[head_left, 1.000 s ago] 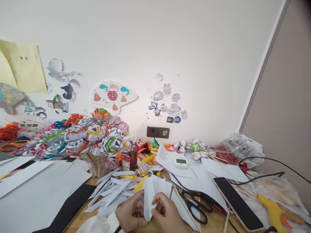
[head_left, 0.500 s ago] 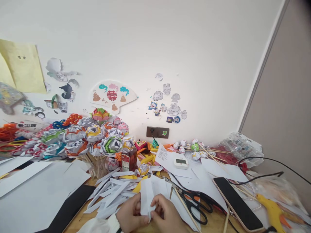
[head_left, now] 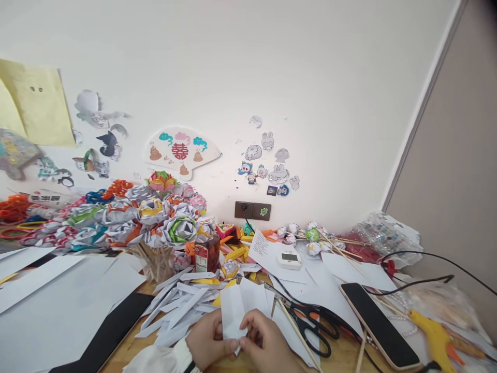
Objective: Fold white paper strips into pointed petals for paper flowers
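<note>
At the bottom middle of the head view, both my hands pinch a small folded piece of white paper (head_left: 233,313). My left hand (head_left: 205,342) grips its lower left edge, with a white sleeve at the wrist. My right hand (head_left: 266,344) pinches its lower right edge, fingers curled. The paper stands upright between them, above a heap of cut white paper strips (head_left: 182,305). Black-handled scissors (head_left: 310,324) lie just right of my right hand.
A bunch of folded paper flowers (head_left: 147,223) on sticks fills the back left. White sheets (head_left: 58,300) cover the left. A phone (head_left: 378,326), yellow glue gun (head_left: 437,334), wooden skewers (head_left: 298,336), cables and a small white device (head_left: 289,259) crowd the right.
My hands have shifted slightly left with the paper, and the fold looks pressed lower between my fingers. The camera view has tilted a little.
</note>
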A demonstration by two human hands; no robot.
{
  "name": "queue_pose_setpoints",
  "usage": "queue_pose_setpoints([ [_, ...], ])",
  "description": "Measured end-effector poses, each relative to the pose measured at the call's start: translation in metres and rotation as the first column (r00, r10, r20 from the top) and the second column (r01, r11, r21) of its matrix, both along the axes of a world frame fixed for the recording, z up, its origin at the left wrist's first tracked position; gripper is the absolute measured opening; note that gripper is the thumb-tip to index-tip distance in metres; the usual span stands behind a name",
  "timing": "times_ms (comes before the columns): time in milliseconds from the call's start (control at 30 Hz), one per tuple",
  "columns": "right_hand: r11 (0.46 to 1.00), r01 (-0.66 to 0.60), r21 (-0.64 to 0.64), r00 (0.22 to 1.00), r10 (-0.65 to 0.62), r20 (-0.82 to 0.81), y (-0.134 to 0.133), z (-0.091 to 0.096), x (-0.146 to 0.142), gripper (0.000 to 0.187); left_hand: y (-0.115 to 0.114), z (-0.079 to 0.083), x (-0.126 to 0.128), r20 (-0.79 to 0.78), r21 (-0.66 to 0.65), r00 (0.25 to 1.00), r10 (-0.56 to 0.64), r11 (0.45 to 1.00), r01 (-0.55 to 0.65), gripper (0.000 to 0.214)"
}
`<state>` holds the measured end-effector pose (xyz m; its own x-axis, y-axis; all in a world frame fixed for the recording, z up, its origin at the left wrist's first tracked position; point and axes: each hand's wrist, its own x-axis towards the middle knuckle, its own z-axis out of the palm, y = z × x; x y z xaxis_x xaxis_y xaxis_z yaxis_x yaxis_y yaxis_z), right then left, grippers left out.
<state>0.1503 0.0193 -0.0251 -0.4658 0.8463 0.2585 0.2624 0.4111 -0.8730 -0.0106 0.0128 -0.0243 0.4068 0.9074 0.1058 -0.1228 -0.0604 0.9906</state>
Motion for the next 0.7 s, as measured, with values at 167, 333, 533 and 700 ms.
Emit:
queue_pose_setpoints([
  [167, 1.000, 0.002, 0.005, 1.000, -0.002, 0.010, 0.0005, -0.0015, -0.0002, 0.020, 0.0002, 0.0014, 0.0008, -0.028, -0.012, 0.999, 0.036, 0.999, -0.036, 0.034],
  [333, 1.000, -0.015, 0.019, 1.000, 0.015, 0.014, -0.0003, 0.0003, 0.0007, 0.018, 0.0003, 0.0006, 0.0027, -0.083, 0.000, 0.986, 0.144, 0.990, -0.144, 0.036],
  [533, 0.998, -0.063, 0.011, 0.998, 0.063, 0.022, -0.0015, 0.0006, -0.0006, 0.031, -0.0034, 0.0049, 0.0071, -0.161, 0.016, 0.913, 0.374, 0.926, -0.377, 0.036],
  [700, 0.998, -0.057, 0.039, 0.997, 0.055, 0.049, 0.0001, -0.0028, -0.0021, 0.036, -0.0043, 0.0070, 0.0091, -0.101, 0.024, 0.913, 0.395, 0.918, -0.395, 0.042],
])
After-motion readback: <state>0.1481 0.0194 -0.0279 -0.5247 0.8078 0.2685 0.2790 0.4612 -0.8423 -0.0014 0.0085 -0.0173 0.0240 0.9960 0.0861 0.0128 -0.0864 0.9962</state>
